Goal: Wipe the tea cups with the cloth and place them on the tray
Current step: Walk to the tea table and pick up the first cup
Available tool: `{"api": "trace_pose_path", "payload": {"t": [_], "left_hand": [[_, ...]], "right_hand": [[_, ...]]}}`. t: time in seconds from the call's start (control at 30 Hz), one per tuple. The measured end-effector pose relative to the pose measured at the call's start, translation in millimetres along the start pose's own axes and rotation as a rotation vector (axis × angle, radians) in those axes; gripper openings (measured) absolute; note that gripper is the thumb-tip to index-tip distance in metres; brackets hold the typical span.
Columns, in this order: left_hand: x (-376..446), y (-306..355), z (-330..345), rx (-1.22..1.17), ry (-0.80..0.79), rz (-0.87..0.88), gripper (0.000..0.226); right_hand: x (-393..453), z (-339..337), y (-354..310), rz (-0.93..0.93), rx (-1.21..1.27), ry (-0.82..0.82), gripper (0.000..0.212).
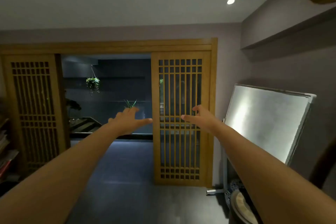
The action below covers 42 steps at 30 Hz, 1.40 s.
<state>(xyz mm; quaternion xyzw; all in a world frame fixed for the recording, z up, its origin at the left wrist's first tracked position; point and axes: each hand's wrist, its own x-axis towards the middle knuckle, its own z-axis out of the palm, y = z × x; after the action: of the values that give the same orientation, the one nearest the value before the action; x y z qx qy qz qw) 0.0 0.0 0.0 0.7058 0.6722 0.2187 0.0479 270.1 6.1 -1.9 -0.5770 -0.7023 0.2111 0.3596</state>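
Note:
Both my arms stretch straight out in front of me at chest height. My left hand [127, 120] is spread, thumb pointing right, and holds nothing. My right hand [200, 117] is also spread with its thumb pointing left, empty too. No tea cup, cloth or tray shows in the head view. The camera faces across a room toward a doorway rather than down at a table.
Wooden lattice sliding doors [181, 118] frame a dark opening with a hanging plant [93, 82]. A large silver board [265, 120] leans on the right wall. A blue-and-white ceramic stool [234, 187] and a round dark object stand at the lower right. Shelves with books line the left edge.

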Motion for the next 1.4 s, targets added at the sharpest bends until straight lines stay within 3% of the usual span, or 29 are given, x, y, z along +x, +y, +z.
{"api": "trace_pose_path", "payload": {"t": [0.27, 0.73, 1.03, 1.27, 1.4], "left_hand": [[89, -42, 26, 0.027, 0.009, -0.064, 0.087], [367, -155, 26, 0.029, 0.071, -0.121, 0.092], [512, -240, 71, 0.069, 0.061, -0.228, 0.106], [639, -322, 80, 0.051, 0.147, -0.352, 0.096], [696, -366, 63, -0.115, 0.214, -0.427, 0.093]], "right_hand": [[94, 36, 18, 0.010, -0.017, -0.024, 0.082], [392, 134, 3, -0.074, -0.016, -0.035, 0.083], [565, 242, 34, -0.064, 0.074, -0.178, 0.085], [733, 322, 28, -0.211, 0.026, -0.279, 0.086], [825, 365, -2, -0.284, 0.042, -0.346, 0.088]]}}
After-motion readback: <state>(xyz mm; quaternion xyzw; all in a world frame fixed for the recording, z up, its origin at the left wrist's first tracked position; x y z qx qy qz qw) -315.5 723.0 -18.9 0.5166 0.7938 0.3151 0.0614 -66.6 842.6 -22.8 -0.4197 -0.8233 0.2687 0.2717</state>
